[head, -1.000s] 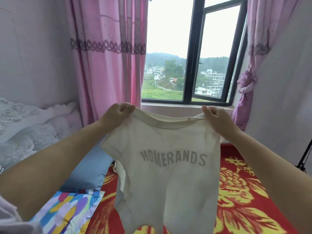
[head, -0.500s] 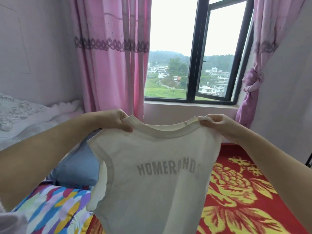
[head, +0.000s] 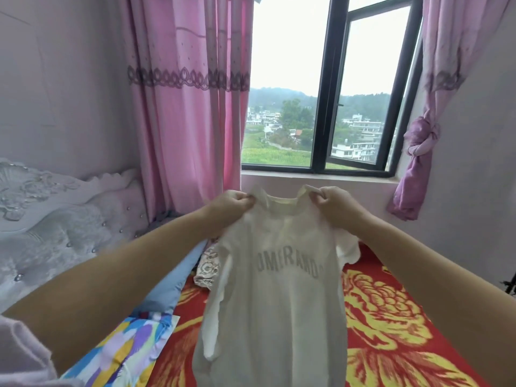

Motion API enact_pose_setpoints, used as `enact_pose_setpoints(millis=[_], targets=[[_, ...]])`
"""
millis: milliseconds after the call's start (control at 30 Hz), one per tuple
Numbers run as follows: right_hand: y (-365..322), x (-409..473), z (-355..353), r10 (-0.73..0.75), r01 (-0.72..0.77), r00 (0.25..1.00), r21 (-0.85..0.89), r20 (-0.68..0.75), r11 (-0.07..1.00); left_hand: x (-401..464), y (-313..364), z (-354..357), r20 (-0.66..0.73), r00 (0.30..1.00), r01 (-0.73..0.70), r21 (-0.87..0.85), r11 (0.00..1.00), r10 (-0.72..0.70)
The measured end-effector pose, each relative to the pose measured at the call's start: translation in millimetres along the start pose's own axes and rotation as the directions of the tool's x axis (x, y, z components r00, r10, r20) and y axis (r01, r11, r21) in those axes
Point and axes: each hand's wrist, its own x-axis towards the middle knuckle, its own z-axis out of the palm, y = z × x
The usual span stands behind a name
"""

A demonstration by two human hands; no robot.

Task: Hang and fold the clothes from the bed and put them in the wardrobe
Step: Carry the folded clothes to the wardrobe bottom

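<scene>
The person's left hand and right hand each pinch a shoulder of the cream T-shirt beside its collar, so it hangs straight between and below them, lettering outward, over the red floral bedspread, probably to square it for folding or hanging.

Pink curtains flank a black-framed window; a blue pillow lies below.
</scene>
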Motion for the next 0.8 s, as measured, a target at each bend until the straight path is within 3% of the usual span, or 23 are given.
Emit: enact_pose_setpoints(millis=[100,200,300,367,400,433,467,500,533,567,667,733,800], targets=[[-37,-9,17,-0.110,0.092,0.987,0.150,0.118,0.984,-4,29,39,0.137,0.990,0.073,-0.216,0.974,-0.044],[-52,-15,11,-0.238,0.202,0.930,0.152,0.281,0.968,-3,48,53,0.118,0.990,0.110,-0.354,0.929,-0.072],[-41,-18,-3,-0.283,0.208,0.854,0.214,0.436,0.955,-2,51,44,0.172,0.979,0.177,-0.448,0.876,-0.110],[-30,-19,-7,-0.264,0.186,0.869,0.217,0.418,0.958,0,48,37,0.142,0.990,0.023,-0.326,0.945,0.025],[-26,-20,-10,-0.246,0.160,0.883,0.234,0.401,0.959,2,47,30,0.080,0.983,-0.151,-0.139,0.979,0.163],[-22,-20,-13,-0.236,0.134,0.888,0.268,0.395,0.954,4,46,24,0.043,0.947,-0.322,0.130,0.938,0.319],[-19,-21,-16,-0.237,0.101,0.883,0.330,0.404,0.939,8,44,18,0.091,0.894,-0.439,0.365,0.821,0.438],[-17,-20,-19,-0.252,0.067,0.867,0.402,0.429,0.913,11,44,15,0.193,0.865,-0.493,0.495,0.715,0.463],[-16,-20,-23,-0.276,0.039,0.841,0.458,0.464,0.888,12,44,14,0.285,0.870,-0.493,0.539,0.683,0.403],[-16,-20,-27,-0.305,0.030,0.813,0.488,0.497,0.873,13,45,13,0.342,0.888,-0.451,0.531,0.717,0.306],[-14,-14,-35,-0.312,0.006,0.781,0.493,0.541,0.870,19,43,12,0.391,0.913,-0.266,0.346,0.900,0.120],[-3,-10,-37,-0.242,0.057,0.821,0.347,0.517,0.936,27,39,10,0.359,0.921,-0.277,0.335,0.901,0.150],[15,-5,-34,-0.147,0.140,0.857,0.051,0.495,0.989,34,32,11,0.325,0.916,-0.355,0.376,0.856,0.237]])
